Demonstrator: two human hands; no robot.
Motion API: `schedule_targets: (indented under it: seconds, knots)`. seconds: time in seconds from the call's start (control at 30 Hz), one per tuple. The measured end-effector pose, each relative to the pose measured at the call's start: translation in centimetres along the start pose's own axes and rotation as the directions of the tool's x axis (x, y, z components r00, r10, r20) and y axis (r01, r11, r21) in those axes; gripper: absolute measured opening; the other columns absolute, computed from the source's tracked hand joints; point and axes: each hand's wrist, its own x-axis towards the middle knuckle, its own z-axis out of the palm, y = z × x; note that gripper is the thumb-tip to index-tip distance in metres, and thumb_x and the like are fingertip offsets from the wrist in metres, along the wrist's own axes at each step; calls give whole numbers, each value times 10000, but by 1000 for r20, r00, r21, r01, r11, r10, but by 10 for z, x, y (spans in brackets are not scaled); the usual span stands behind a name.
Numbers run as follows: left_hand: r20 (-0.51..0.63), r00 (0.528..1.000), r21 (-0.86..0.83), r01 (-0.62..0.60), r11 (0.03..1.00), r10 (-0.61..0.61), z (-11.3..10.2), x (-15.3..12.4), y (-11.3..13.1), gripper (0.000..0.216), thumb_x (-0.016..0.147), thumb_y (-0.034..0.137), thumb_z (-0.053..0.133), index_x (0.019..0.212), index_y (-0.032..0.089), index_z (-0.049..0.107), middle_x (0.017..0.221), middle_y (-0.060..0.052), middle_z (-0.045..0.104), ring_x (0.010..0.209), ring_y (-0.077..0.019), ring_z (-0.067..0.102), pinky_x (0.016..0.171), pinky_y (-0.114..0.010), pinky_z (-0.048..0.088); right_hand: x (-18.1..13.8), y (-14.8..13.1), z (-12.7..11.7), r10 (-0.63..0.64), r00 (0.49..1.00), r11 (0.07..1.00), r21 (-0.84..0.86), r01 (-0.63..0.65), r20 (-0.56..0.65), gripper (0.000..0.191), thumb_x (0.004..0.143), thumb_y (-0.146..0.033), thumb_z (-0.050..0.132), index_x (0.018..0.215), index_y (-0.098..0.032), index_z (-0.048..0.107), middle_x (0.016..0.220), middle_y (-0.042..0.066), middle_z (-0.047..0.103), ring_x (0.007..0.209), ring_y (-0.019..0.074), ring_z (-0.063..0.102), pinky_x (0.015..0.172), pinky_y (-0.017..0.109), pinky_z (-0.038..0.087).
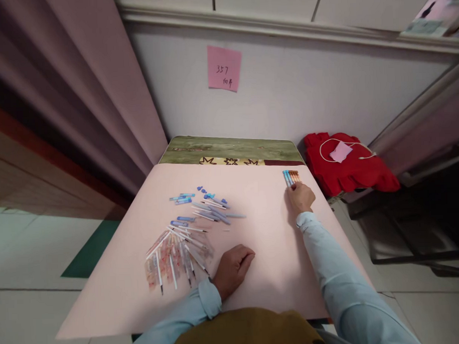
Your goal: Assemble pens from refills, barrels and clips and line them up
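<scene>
At the far right of the pink-covered table [261,206], my right hand [301,197] is closed, its fingertips pinching the lower end of a blue-capped pen [287,178]. This pen belongs to a neat row with brown-capped, orange pens [295,176], partly covered by the hand. Near the front edge, my left hand [233,269] rests on the cover in a loose fist, with nothing visible in it. Left of it lies a fanned heap of clear pen barrels [168,259] and white refills [172,268]. Blue caps [183,199] and more bluish barrels [212,212] are scattered behind the heap.
A green patterned surface [232,144] shows past the cover's far edge, against a white wall with a pink note [224,68]. On the right lies a red ruffled cloth [346,170] with a white cord on it. A purple curtain [109,71] hangs at left.
</scene>
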Motion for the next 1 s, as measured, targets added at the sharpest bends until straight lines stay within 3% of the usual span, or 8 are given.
schedule_targets:
  seconds: [0.23,0.37,0.47,0.53,0.6,0.63,0.73,1.0]
  knots:
    - [-5,1000,18,-3,1000,3,2,-1,-1,240,968,284,466,898,177,669,857,-65,677,811,-167,615,756,-286,462,-2,4,-4,-46,999,999,-27,46,2,305,829,-357,596,1012,-160,741,1001,165,709,874,252,633,719,322,398]
    - [-9,1000,13,-2,1000,3,3,-3,-2,245,966,294,469,900,178,674,856,-65,680,811,-168,617,757,-288,466,-25,-3,-13,-114,990,981,145,125,-85,327,827,-404,608,990,-157,746,944,134,723,811,239,620,714,325,404]
    - [-11,1000,17,-6,1000,6,3,-3,-3,252,968,306,464,906,184,675,853,-62,679,809,-168,619,753,-288,470,-74,-19,-13,-176,980,849,489,200,-95,348,834,-472,598,891,-166,752,800,74,720,701,197,600,699,306,429]
    - [-8,1000,23,-8,1000,8,3,-2,-3,256,969,311,460,910,187,676,853,-62,682,812,-170,622,753,-289,473,-115,-32,-7,-217,976,688,714,129,33,401,816,-527,610,868,-153,745,740,49,705,648,175,586,641,281,442]
    - [-6,1000,27,-9,1000,9,3,-2,-3,257,970,311,458,914,187,676,866,-65,689,824,-173,626,761,-291,476,-151,-43,2,-253,950,592,806,3,182,444,812,-560,607,861,-138,737,648,22,664,559,149,531,548,260,416]
    - [-4,1000,27,-10,1000,10,3,-2,-3,257,970,309,456,917,187,676,874,-67,693,833,-174,628,768,-293,478,-165,-47,6,-276,938,574,819,-16,212,442,821,-557,599,866,-140,737,645,16,659,555,142,519,536,252,408]
    - [-1,1000,31,-9,999,9,4,-1,-2,251,969,294,456,921,184,676,890,-71,698,847,-176,627,785,-298,478,-186,-51,13,-315,940,586,806,84,131,389,832,-517,599,824,-154,738,661,13,658,600,140,534,589,251,435]
    - [-11,1000,51,13,999,-12,7,-1,-1,250,961,293,465,932,188,690,880,-68,702,823,-175,622,787,-307,477,-184,-46,13,-364,928,612,771,176,77,370,845,-499,575,829,-166,736,684,20,669,627,153,563,618,261,460]
